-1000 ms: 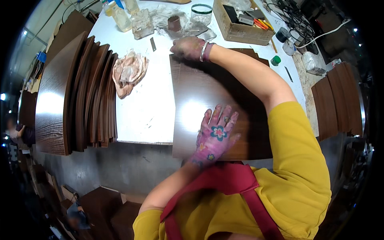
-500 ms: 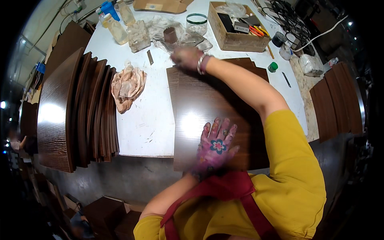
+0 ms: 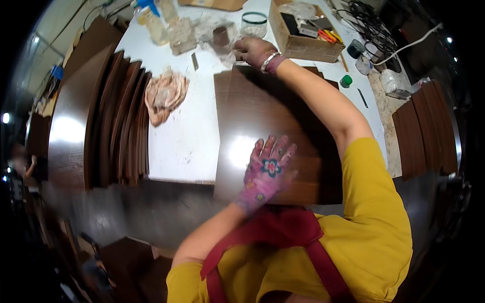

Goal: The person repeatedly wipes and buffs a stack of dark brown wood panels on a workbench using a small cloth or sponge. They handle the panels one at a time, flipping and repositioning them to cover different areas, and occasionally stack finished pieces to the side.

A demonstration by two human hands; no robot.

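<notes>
My left hand (image 3: 266,169), in a stained pink-purple glove with a flower pattern, is spread over the near part of a dark brown wood-grain panel (image 3: 273,111). Its fingers point away from me. At the panel's far edge is my right hand (image 3: 256,52), in a stained glove with a bracelet at the wrist. Its fingers are loosely bent and apart, and I see nothing held, though the palm side is hidden. Just beyond it are a crumpled grey-white rag (image 3: 206,36) and a glass jar with a dark green rim (image 3: 254,24). More panels show beneath the top one.
Several brown panels (image 3: 76,126) stand on edge at left, beside a crumpled pinkish cloth (image 3: 165,95). A box of tools (image 3: 308,48), green cap (image 3: 346,81) and dark blade (image 3: 362,98) lie at right. More panels (image 3: 427,131) stand beyond. Bottles (image 3: 155,28) are far left.
My right hand has moved rightward along the panel's far edge and slowed. My left hand stays spread over the near part. The whole view has shifted slightly.
</notes>
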